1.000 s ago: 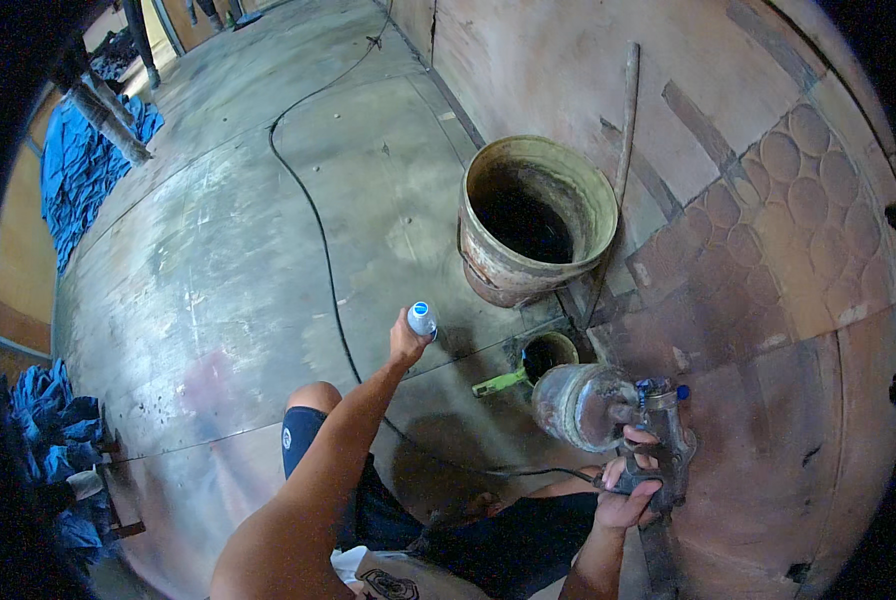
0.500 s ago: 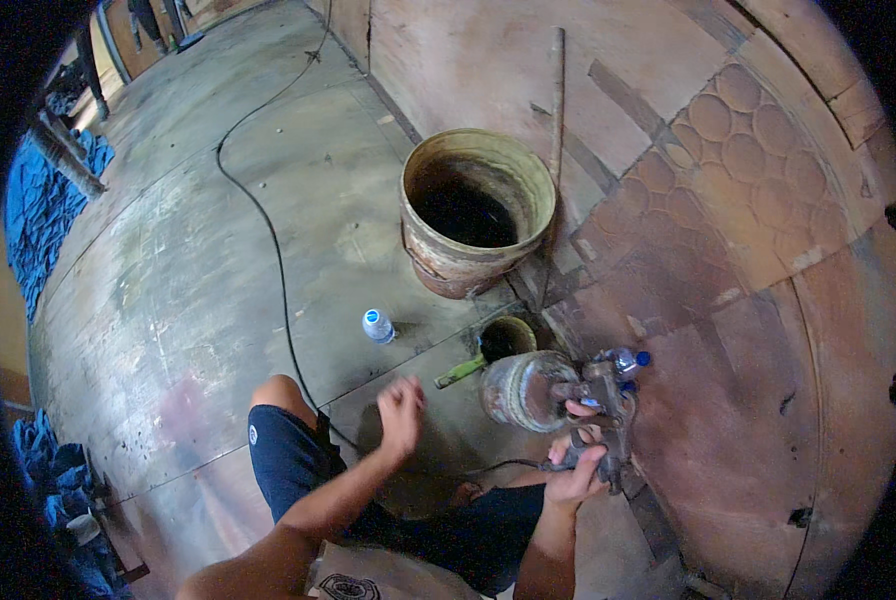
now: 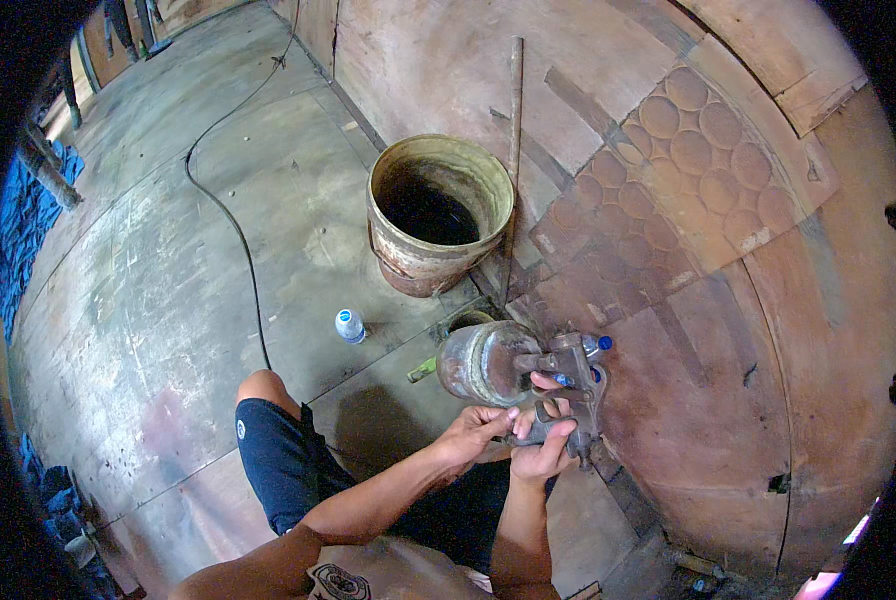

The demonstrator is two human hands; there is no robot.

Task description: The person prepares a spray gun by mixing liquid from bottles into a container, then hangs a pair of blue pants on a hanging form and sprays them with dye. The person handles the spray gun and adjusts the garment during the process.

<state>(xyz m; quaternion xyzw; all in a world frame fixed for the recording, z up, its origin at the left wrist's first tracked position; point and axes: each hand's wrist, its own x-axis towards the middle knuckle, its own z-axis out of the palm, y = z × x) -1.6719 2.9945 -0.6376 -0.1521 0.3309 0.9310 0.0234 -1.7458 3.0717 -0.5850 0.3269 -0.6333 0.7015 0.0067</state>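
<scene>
A stained paint spray gun (image 3: 575, 400) with a round metal cup (image 3: 485, 362) is held over my lap, tilted so the cup points left. My right hand (image 3: 545, 450) is closed round its grip. Against the end of that grip, my left hand (image 3: 473, 437) pinches with thumb and fingers; the exact part between them is hidden. Behind the cup, a small paint pot (image 3: 471, 319) is partly covered, and a green handle (image 3: 422, 370) shows beside it. A blue-capped plastic bottle (image 3: 596, 345) lies partly hidden behind the gun.
A large dirty bucket (image 3: 430, 270) with dark liquid stands ahead, beside a pole (image 3: 514, 150) leaning on the wall. Another clear bottle (image 3: 349, 327) stands on the floor. A black hose (image 3: 230, 212) runs along the left. Blue cloth (image 3: 28, 235) lies at far left.
My left hand has moved right from the open air to the grip end of the spray gun and closed there. My view has shifted slightly right.
</scene>
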